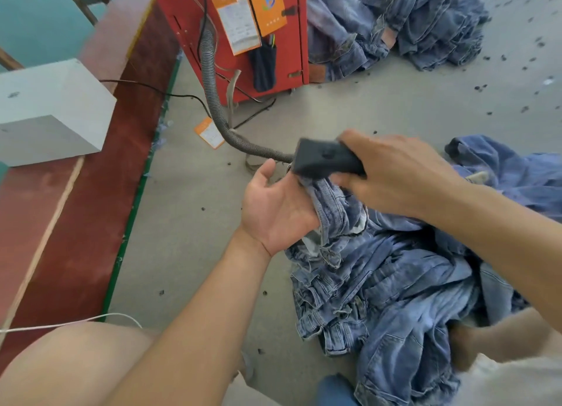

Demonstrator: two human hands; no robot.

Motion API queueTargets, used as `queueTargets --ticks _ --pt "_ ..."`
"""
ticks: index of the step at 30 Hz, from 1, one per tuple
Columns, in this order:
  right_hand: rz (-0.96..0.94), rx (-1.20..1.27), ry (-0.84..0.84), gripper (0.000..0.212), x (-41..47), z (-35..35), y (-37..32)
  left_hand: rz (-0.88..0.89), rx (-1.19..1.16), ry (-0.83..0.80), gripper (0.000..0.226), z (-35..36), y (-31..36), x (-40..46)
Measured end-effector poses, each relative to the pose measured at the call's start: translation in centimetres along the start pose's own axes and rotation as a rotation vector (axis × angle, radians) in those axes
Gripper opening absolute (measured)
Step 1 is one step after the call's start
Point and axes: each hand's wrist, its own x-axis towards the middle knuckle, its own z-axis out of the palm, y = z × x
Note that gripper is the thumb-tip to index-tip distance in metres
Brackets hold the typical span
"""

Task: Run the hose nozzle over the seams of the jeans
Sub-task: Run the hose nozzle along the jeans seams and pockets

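Head view: nozzle (327,161) mouth blurred against jeans (380,271).

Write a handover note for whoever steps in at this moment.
Right hand grips the black hose nozzle, pressed on a bunched seam of the jeans.
Left hand holds that bunch up from the side.
The ribbed hose runs back to the red machine.
Rest of the jeans lies heaped on the floor by the person's knees.
Done so far: cannot tell. Left: carry on along the remaining seams.
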Motion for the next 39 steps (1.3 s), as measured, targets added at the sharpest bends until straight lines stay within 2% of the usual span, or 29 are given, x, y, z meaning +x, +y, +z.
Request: queueTargets --ticks 3,5,10,12,15,17,19,22,26,31,35,37,39 --pt "0.085 0.06 0.17 0.034 0.7 -0.8 1.3 0.017 -0.007 0.017 0.067 0.0 -0.1 0.1" --pt "0.073 0.133 0.174 0.032 0.2 -2.0 2.5 0.042 0.006 0.046 0.07 0.0 0.3 0.1" --pt "-0.042 0.043 -0.109 0.031 -2.1 -2.7 1.5 0.064 -0.034 0.081 0.074 0.5 0.5 0.5" --pt "-0.046 -0.044 -0.161 0.029 -2.2 -1.5 0.6 0.066 -0.043 0.094 0.073 0.6 0.3 0.8" --pt "0.025 -0.038 -0.01 0.03 -1.2 -0.5 0.7 0.076 -0.05 0.062 0.071 0.3 0.2 1.0" --pt "0.117 0.058 0.111 0.032 -0.5 -0.9 1.9 0.065 -0.034 0.054 0.071 0.3 0.1 0.9" --pt "0.16 0.141 0.154 0.032 -0.3 -2.3 3.1 0.057 -0.03 0.036 0.072 0.3 0.0 1.0" --pt "0.09 0.153 0.057 0.025 -1.2 -3.3 3.4 0.072 -0.03 0.028 0.073 0.3 0.2 1.3" --pt "0.021 0.014 -0.141 0.026 -1.8 -1.8 1.3 0.092 0.045 0.088 0.071 0.1 -0.4 1.8" --pt "0.15 0.026 0.084 0.031 0.0 -1.4 2.4 0.122 0.018 0.106 0.062 0.8 -1.1 2.4" --pt "0.221 0.173 0.188 0.032 -0.2 -3.2 5.0 0.184 0.235 0.306 0.04 0.5 -0.6 2.9" --pt "0.228 0.185 0.216 0.036 -0.9 -4.0 5.7 0.231 0.301 0.371 0.046 0.3 -0.5 2.8" --pt "0.214 0.198 0.192 0.041 -1.4 -4.4 6.1 0.233 0.349 0.356 0.049 0.3 -0.7 2.8"
